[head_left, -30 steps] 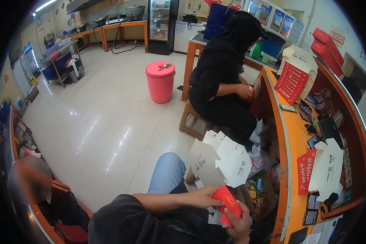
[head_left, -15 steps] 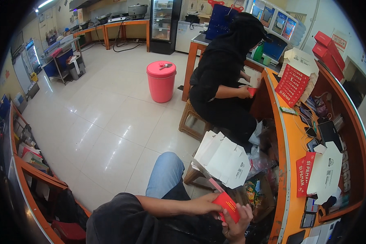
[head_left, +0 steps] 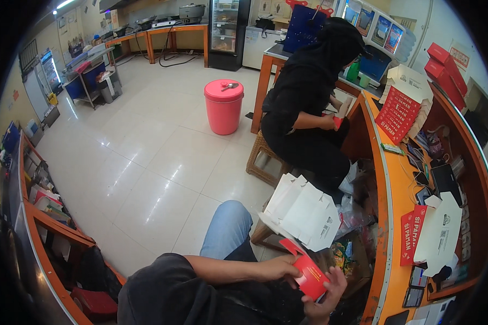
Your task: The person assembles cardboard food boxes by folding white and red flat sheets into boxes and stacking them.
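Over my lap, a small red folding carton (head_left: 311, 275), partly folded with a flap raised at its far left end, is between my two hands. My left hand (head_left: 281, 267) pinches its left side. The fingers of my right hand (head_left: 326, 299) curl around its right end, with the thumb at the near corner. Just beyond lies a stack of flat, white-sided cartons (head_left: 303, 208) on a stool (head_left: 262, 234). A co-worker in black (head_left: 309, 108) sits ahead, holding another red carton piece (head_left: 338, 120).
At right runs an orange counter (head_left: 391, 184) with red-and-white cartons (head_left: 398, 114), flat carton sheets (head_left: 438, 233), phones (head_left: 413, 297) and cables. Plastic bags (head_left: 355, 212) lie beneath. A pink lidded bucket (head_left: 224, 111) stands on the tiled floor. An orange-framed shelf (head_left: 54, 227) is at left.
The red carton has turned, showing more of its printed face and an opened flap. My right fingers have shifted outward along its end. The whole view has swung slightly left.
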`<state>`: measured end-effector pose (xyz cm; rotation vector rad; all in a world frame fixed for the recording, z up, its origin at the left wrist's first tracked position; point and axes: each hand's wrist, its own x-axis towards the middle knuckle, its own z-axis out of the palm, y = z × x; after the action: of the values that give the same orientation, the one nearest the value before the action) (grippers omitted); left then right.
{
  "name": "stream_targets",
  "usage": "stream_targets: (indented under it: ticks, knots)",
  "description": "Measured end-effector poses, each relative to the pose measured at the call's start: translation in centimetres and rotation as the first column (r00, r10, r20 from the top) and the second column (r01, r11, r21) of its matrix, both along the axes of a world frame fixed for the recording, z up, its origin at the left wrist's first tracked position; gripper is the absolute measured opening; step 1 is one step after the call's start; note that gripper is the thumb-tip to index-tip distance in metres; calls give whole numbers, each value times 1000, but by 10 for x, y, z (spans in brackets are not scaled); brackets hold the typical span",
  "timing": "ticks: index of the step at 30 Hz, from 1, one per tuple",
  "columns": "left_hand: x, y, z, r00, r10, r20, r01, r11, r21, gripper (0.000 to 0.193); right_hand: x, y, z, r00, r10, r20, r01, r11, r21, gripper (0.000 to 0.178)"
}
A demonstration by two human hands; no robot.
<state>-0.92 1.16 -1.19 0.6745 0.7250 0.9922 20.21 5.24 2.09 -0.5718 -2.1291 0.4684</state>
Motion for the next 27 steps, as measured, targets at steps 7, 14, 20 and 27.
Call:
stream_targets:
  ticks: [7, 14, 20, 27]
  knots:
    - [-4, 10, -35, 992, -117, -38, 122, 980, 157, 35, 1, 0, -10, 965, 237, -112, -251, 957, -142, 70]
    - [-26, 43, 1, 985, 172, 22, -172, 985, 2, 74, -3, 7, -2, 993, 80, 83, -80, 997, -4, 53]
    - [-38, 49, 14, 951, 278, -138, -290, 954, -76, 30, 11, 17, 17, 994, 59, 90, -67, 994, 85, 51]
    - [1, 44, 15, 885, 434, -171, -449, 891, -65, 31, 0, 8, -4, 982, -79, -169, 94, 992, 83, 60]
